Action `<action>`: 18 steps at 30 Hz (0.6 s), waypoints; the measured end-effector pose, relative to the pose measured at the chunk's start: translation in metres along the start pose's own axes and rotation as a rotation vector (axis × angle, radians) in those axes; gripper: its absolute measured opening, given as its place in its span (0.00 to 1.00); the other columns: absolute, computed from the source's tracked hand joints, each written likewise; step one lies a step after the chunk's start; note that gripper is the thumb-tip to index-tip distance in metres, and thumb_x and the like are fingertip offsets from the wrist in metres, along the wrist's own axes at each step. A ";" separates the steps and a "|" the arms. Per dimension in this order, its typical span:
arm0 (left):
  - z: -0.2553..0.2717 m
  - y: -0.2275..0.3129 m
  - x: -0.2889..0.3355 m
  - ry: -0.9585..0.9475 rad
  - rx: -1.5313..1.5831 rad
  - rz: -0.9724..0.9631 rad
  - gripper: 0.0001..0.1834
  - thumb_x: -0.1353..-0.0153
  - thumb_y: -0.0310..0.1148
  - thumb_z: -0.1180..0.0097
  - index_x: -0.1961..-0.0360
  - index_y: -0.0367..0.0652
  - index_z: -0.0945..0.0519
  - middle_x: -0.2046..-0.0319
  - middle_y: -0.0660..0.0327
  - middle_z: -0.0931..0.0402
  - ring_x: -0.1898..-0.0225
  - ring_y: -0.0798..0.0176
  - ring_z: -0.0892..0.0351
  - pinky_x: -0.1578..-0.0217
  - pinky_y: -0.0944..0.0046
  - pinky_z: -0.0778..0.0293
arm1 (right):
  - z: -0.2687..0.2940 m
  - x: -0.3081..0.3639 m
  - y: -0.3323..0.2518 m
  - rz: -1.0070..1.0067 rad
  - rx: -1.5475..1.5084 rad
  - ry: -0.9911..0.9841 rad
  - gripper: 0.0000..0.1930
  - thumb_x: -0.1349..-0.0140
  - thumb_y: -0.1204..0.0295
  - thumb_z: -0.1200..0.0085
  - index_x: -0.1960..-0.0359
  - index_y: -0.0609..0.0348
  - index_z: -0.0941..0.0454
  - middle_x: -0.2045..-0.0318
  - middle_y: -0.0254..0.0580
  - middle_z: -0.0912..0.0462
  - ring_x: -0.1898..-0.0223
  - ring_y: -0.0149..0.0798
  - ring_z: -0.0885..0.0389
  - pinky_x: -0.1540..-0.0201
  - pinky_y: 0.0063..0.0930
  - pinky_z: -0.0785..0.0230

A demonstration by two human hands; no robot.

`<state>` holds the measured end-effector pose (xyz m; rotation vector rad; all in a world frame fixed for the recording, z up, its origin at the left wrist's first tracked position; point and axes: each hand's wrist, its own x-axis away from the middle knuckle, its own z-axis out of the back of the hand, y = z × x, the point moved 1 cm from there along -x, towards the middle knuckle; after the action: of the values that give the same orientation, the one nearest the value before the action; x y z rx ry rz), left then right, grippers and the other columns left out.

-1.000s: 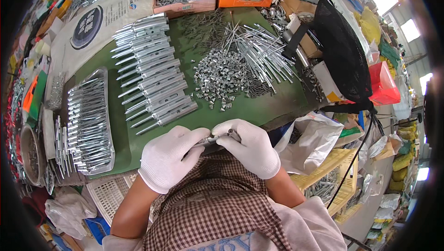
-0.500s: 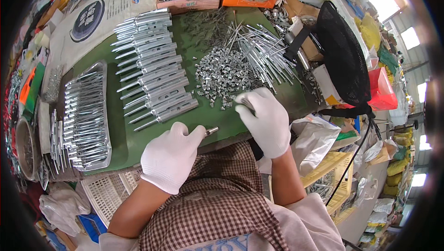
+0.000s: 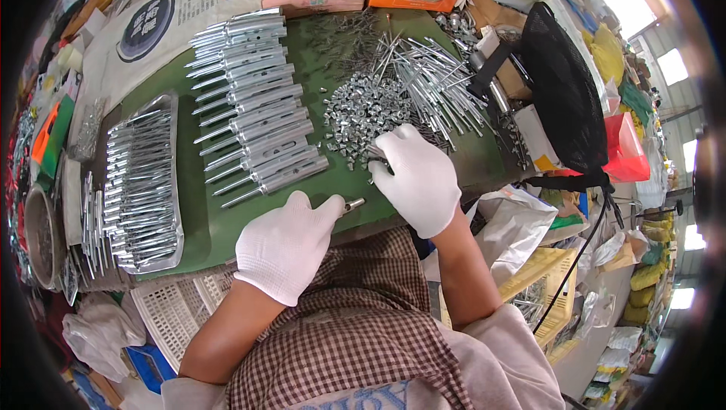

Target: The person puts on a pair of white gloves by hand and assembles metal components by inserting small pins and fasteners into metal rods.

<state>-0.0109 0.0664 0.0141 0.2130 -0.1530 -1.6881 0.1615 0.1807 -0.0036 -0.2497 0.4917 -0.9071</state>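
My left hand (image 3: 286, 244), in a white knit glove, is closed around a small metal tube; only its silvery end (image 3: 353, 204) sticks out past the index finger and thumb. My right hand (image 3: 420, 180), gloved too, reaches to the near edge of a pile of small shiny metal pieces (image 3: 360, 110). Its fingers are bent, and a bit of grey metal shows by the fingertips, too small to identify. To the left lies a column of silvery metal tubes with rods (image 3: 268, 142), side by side. Loose thin metal rods (image 3: 439, 85) lie beyond my right hand.
A tray (image 3: 178, 206) of rod-like metal parts stands at left on the green tabletop (image 3: 204, 228). At the back are a pink box (image 3: 314, 2) of small parts and an orange box (image 3: 412, 2). A black mesh object (image 3: 563, 92) stands at right, above a yellow crate (image 3: 548, 274).
My right hand has moved left and away from me, to the pile's near edge. The left hand, still holding the tube, has shifted only slightly in the picture.
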 end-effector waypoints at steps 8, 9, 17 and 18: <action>0.002 0.002 -0.002 0.005 0.065 0.054 0.09 0.40 0.34 0.42 0.58 0.58 0.20 0.75 0.58 0.30 0.79 0.52 0.24 0.78 0.54 0.28 | 0.011 0.009 -0.013 0.031 -0.305 0.010 0.05 0.40 0.73 0.41 0.62 0.55 0.22 0.66 0.44 0.20 0.67 0.50 0.19 0.64 0.40 0.26; 0.001 0.002 -0.002 -0.003 0.067 0.057 0.09 0.40 0.34 0.42 0.58 0.57 0.20 0.75 0.58 0.30 0.79 0.52 0.24 0.78 0.54 0.28 | 0.009 0.015 -0.015 0.034 -0.306 0.006 0.05 0.40 0.73 0.41 0.62 0.55 0.22 0.66 0.44 0.20 0.67 0.50 0.19 0.64 0.40 0.26; 0.000 0.004 0.004 0.050 0.069 0.023 0.10 0.41 0.35 0.41 0.57 0.55 0.20 0.74 0.58 0.29 0.79 0.52 0.24 0.78 0.54 0.28 | -0.008 0.044 -0.031 0.070 -0.289 0.065 0.07 0.44 0.74 0.38 0.64 0.52 0.21 0.66 0.37 0.19 0.67 0.46 0.18 0.67 0.36 0.25; -0.001 0.004 0.005 0.055 0.074 0.015 0.10 0.41 0.35 0.41 0.56 0.55 0.20 0.74 0.58 0.29 0.79 0.52 0.24 0.79 0.54 0.28 | -0.007 0.046 -0.030 0.063 -0.285 0.075 0.08 0.45 0.74 0.37 0.65 0.52 0.22 0.65 0.37 0.19 0.67 0.46 0.18 0.68 0.35 0.25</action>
<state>-0.0071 0.0612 0.0140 0.3132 -0.1758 -1.6618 0.1603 0.1260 -0.0112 -0.4575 0.6955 -0.7854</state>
